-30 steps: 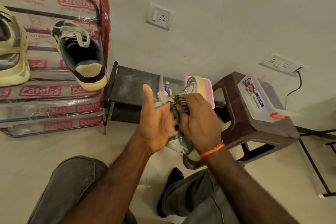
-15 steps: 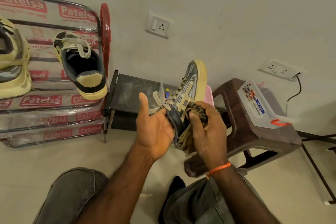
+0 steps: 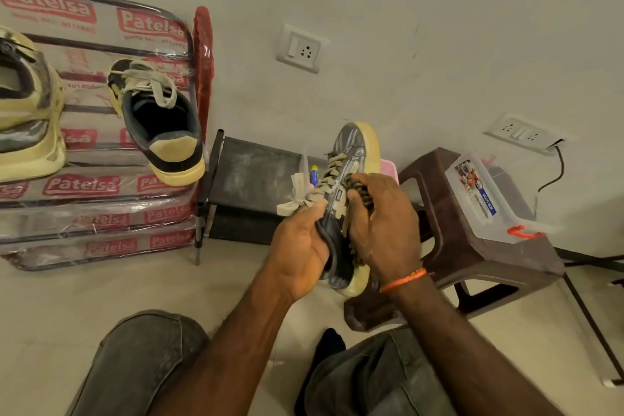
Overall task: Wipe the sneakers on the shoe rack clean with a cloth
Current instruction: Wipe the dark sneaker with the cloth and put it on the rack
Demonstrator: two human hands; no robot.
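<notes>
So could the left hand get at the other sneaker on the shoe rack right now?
Probably not yet: the left hand holds the sneaker being wiped. The way to the racked sneaker looks unobstructed otherwise.

A shoe rack (image 3: 189, 54) wrapped in printed plastic stands at about ten o'clock on the pale floor (image 3: 60, 307). On its upper shelf sit two sneakers: a dark one with a yellowish heel (image 3: 158, 125) at the right end, and a pale yellow one (image 3: 27, 132) beside it, cut off by the edge. At three o'clock a brown plastic stool (image 3: 449, 213) stands on the floor, carrying a clear lidded box (image 3: 483, 196).
</notes>
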